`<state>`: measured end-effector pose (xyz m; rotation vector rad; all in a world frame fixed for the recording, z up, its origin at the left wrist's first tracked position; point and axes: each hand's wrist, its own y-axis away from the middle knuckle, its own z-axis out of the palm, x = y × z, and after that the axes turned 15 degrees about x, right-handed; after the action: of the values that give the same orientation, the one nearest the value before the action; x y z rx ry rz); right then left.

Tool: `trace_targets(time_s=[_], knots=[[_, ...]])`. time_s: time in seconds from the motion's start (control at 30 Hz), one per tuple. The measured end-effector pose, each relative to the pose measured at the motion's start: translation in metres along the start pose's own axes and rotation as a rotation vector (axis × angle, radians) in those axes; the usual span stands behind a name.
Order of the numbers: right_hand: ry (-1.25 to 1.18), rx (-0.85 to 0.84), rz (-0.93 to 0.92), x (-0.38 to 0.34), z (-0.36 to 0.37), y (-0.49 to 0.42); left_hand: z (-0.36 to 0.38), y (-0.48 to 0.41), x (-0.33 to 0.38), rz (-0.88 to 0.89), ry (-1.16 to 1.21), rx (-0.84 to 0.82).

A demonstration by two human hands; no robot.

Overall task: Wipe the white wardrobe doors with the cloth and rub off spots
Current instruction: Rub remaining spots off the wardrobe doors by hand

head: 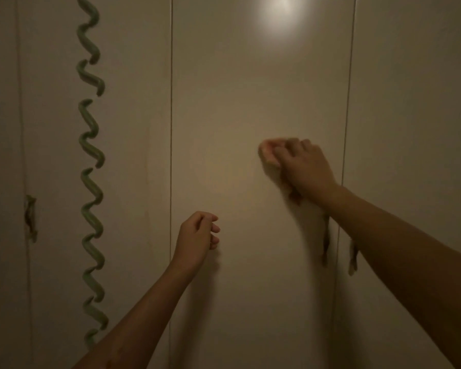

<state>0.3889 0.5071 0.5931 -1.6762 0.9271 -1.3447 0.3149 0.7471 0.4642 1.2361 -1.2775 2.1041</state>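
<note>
White wardrobe doors fill the view; the middle door point(250, 97) lies between two vertical gaps. My right hand point(304, 166) grips a small pale pink cloth point(268, 153) and presses it against the middle door, right of its centre. The cloth shows only at my fingertips. My left hand point(197, 235) hovers lower, near the left edge of the same door, with its fingers loosely curled and nothing in it. No spots are plain in the dim light.
A wavy green strip point(91, 166) runs down the left door. Small green handles sit at the far left gap point(30, 218) and beside the right gap point(353, 258). A lamp's reflection point(280, 20) glares at the top.
</note>
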Motion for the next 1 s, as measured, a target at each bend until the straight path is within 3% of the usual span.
trace_targets(time_s=[0.17,0.3,0.4,0.57,0.8,0.9,1.0], knots=[[-0.012,0.168,0.241,0.011,-0.003,-0.007,0.004,0.004,0.004,0.006,-0.001,0.003],[-0.080,0.136,0.377,-0.024,0.004,0.023,0.007,0.006,0.003,-0.002,-0.002,0.005],[-0.098,0.026,0.257,-0.055,0.014,0.066,0.012,0.012,0.003,-0.021,0.007,0.001],[-0.118,0.069,-0.105,-0.101,0.024,0.150,0.019,0.025,0.004,-0.032,0.017,-0.023],[-0.171,-0.176,-0.522,-0.089,0.021,0.205,0.025,0.029,-0.004,-0.045,0.012,-0.030],[-0.169,-0.164,-0.548,-0.073,0.018,0.174,0.032,0.030,-0.001,-0.033,0.013,-0.037],[-0.152,-0.188,-0.392,-0.044,0.004,0.123,0.040,0.028,0.003,-0.021,0.030,-0.045]])
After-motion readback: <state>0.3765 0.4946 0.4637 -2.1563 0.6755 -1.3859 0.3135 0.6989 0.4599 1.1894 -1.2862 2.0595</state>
